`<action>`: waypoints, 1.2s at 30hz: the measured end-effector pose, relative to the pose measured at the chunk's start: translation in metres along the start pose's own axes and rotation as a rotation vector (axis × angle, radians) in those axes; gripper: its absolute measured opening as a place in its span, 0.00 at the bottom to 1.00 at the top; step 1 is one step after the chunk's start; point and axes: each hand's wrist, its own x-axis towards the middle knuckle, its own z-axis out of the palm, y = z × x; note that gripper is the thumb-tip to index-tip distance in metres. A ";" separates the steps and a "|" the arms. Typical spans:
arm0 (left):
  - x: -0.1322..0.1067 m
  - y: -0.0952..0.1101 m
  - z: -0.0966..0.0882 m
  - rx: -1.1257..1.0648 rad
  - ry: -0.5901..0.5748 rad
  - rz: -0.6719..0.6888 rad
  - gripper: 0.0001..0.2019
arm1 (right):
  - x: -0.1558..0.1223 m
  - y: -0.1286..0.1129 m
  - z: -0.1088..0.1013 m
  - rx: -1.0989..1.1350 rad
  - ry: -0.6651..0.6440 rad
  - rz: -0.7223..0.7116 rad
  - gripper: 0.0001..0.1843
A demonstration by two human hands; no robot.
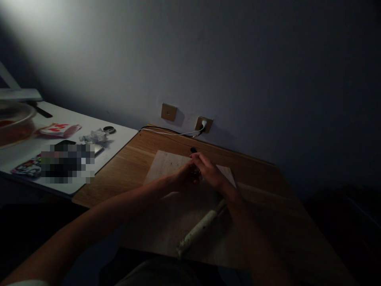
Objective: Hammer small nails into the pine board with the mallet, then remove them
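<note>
In dim light, both my hands meet over a pale board (pixel 166 163) on a wooden table (pixel 268 198). My left hand (pixel 185 178) is curled, its fingers closed round a small dark thing (pixel 195 171) that I cannot make out. My right hand (pixel 210 171) bends over it from the right, fingers pressed together on the same spot. A pale, speckled roll-shaped object (pixel 198 230) lies on the board under my right forearm, pointing toward me.
To the left stands a white table (pixel 125 135) with a crumpled paper (pixel 93 137), a red-and-white packet (pixel 59 129), a dark round lid (pixel 109 129) and a bowl (pixel 14 119). Two wall sockets (pixel 169 112) sit behind; a white cable (pixel 175 133) is plugged in.
</note>
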 end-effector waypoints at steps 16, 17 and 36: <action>-0.005 -0.011 0.003 0.847 0.152 0.369 0.15 | -0.049 0.016 -0.026 0.145 0.155 -0.003 0.29; -0.005 -0.014 0.002 1.027 0.150 0.450 0.15 | -0.055 0.021 -0.028 0.131 0.165 -0.007 0.28; -0.100 -0.016 -0.039 1.925 0.145 0.778 0.19 | -0.214 0.088 -0.015 -0.643 0.447 -0.219 0.16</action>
